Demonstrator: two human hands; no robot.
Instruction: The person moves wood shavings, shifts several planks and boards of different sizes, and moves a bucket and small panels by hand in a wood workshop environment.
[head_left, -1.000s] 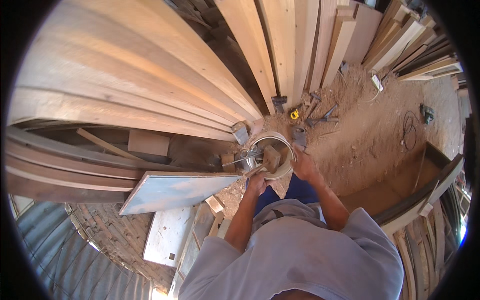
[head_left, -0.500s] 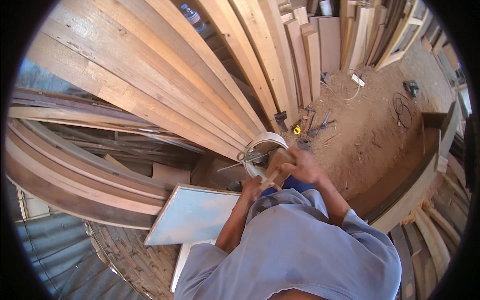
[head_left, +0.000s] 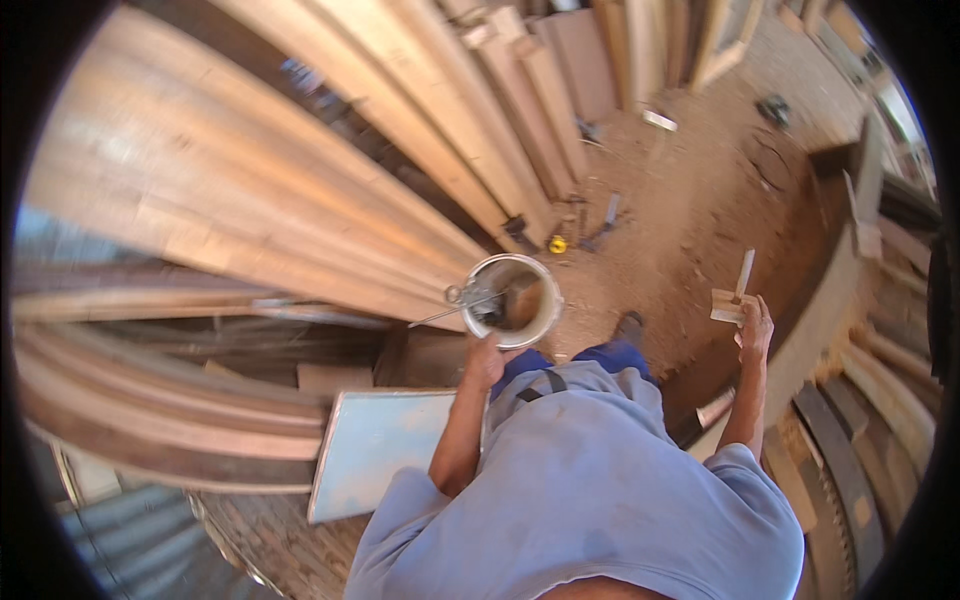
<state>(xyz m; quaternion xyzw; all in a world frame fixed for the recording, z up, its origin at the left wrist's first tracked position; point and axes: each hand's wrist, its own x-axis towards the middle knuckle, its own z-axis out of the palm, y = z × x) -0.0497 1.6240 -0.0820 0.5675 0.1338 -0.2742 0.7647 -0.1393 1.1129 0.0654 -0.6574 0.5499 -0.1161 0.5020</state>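
Observation:
My left hand (head_left: pixel 484 361) is closed on the near rim of a round white bucket (head_left: pixel 551 318) in front of my lap. A thin metal rod with a ring-shaped end (head_left: pixel 455 294) crosses the bucket's left rim, and some dark items inside are too blurred to name. Off to the right, my right hand (head_left: pixel 756 328) is raised and closed around a small pale wooden piece (head_left: pixel 728 306) with a narrow strip (head_left: pixel 745 270) standing up from it. Whether the strip is wood or metal I cannot tell. The right hand is well apart from the bucket.
Long wooden planks (head_left: pixel 250 200) fan out at the left. A light blue panel (head_left: pixel 380 445) leans by my left arm. On the dusty floor lie a yellow tape measure (head_left: pixel 557 244) and a white power strip (head_left: pixel 660 121). A curved timber piece (head_left: pixel 815 320) borders the right side.
My hands were together over my lap at the wooden piece. The right hand has swung out to the right with it, and the left now grips the bucket. The view has shifted.

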